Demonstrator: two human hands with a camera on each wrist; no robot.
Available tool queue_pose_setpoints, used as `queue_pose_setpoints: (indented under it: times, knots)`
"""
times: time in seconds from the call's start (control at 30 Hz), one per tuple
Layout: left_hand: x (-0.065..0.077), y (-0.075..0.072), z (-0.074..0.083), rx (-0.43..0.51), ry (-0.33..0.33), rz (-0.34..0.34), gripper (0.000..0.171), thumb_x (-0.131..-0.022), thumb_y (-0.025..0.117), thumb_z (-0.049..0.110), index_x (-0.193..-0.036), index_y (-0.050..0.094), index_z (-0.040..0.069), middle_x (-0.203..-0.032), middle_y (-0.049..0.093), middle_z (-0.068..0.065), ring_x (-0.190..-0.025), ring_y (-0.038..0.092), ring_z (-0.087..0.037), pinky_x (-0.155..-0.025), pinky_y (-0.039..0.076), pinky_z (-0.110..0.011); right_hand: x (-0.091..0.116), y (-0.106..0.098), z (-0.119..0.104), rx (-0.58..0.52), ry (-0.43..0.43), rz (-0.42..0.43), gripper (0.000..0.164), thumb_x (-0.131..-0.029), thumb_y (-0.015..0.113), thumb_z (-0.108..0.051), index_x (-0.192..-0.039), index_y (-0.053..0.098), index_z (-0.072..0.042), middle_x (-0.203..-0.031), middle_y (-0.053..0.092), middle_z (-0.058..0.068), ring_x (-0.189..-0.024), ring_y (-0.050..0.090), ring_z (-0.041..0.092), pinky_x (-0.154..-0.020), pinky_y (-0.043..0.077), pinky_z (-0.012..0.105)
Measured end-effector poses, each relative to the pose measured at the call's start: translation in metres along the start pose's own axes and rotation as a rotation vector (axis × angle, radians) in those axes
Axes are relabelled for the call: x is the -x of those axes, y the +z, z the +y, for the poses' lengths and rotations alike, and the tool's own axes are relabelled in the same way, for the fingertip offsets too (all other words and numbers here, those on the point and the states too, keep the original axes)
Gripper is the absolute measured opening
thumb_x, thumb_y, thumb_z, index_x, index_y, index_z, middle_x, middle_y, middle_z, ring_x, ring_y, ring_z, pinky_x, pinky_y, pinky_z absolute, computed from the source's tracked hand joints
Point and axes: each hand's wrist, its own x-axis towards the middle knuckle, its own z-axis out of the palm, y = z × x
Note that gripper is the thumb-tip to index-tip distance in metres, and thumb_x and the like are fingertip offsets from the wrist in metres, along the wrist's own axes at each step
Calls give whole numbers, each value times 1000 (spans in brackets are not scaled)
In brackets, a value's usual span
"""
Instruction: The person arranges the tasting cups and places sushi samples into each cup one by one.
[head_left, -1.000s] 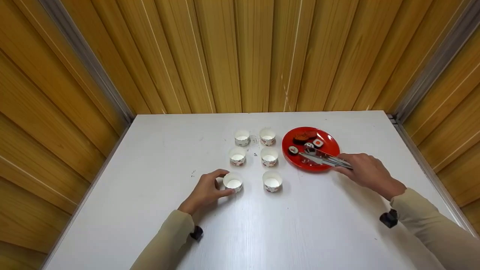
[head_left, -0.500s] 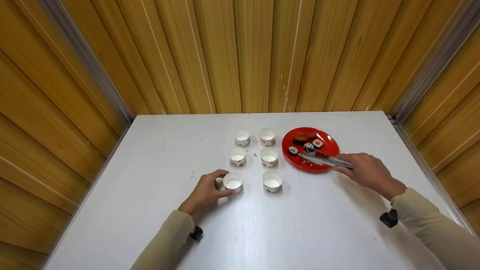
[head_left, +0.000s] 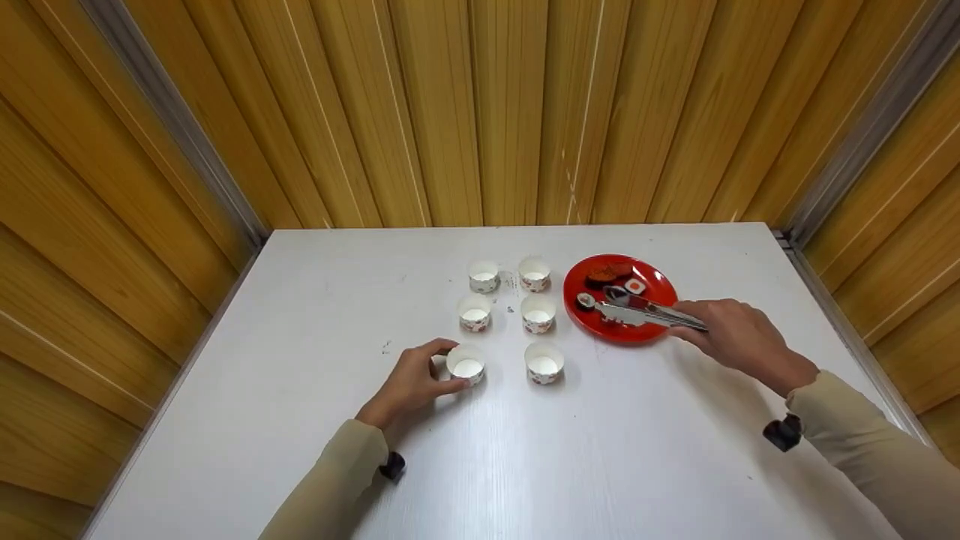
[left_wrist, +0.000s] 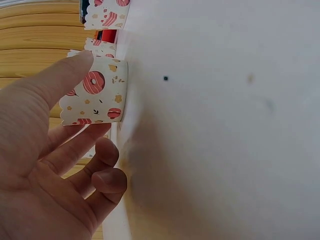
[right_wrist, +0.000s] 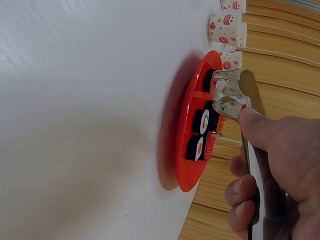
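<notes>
My left hand (head_left: 409,381) holds a white paper baking cup (head_left: 466,366) at the front left of the cup group, thumb on one side and fingers on the other. Its donut print shows in the left wrist view, on the cup's wall (left_wrist: 107,90). At the right, my right hand (head_left: 739,337) grips metal tongs (head_left: 664,315) over a red plate (head_left: 661,283). The tong tips stand apart, right beside a sushi roll (head_left: 585,301) at the plate's left. Farther back lie a roll with a red centre (head_left: 635,286) and an orange-topped sushi (head_left: 609,274). The tongs partly cover other pieces.
Several more paper cups stand in two columns left of the plate, among them a front right cup (head_left: 544,365) and a back left cup (head_left: 484,277). The white table (head_left: 525,465) meets wood-patterned walls (head_left: 480,112) at the back and sides.
The tongs have shifted slightly left and back toward the sushi roll at the plate's left, now overlapping a roll seen before. My left hand and its cup have stayed still.
</notes>
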Motion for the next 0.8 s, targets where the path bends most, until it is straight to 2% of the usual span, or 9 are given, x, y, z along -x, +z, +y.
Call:
queue_pose_setpoints:
  times: [0.27, 0.63, 0.8]
  knots:
    - [0, 0, -2, -4, 27, 11, 60, -83, 88, 31, -132, 64, 6, -125, 70, -9, -76, 57, -15, -69, 48, -30, -2, -12, -11, 1, -7, -3, 46, -94, 77, -32, -132, 69, -7, -112, 75, 14, -86, 65, 27, -73, 56, 49]
    - [1, 1, -1, -5, 1, 7, 64, -83, 88, 34, -135, 63, 7, -127, 69, -8, -82, 58, -18, -73, 48, -32, -5, -20, -33, 11, -46, 10, 46, -93, 78, -29, -133, 68, -7, -110, 75, 12, -91, 66, 29, -77, 56, 52]
    - [1, 1, 0, 0, 0, 5, 62, -83, 88, 33, -134, 63, 7, -127, 69, -8, -80, 58, -18, -72, 48, -31, -8, -20, -43, 18, -73, 28, 45, -92, 79, -29, -132, 69, -11, -110, 75, 10, -91, 67, 29, -76, 57, 50]
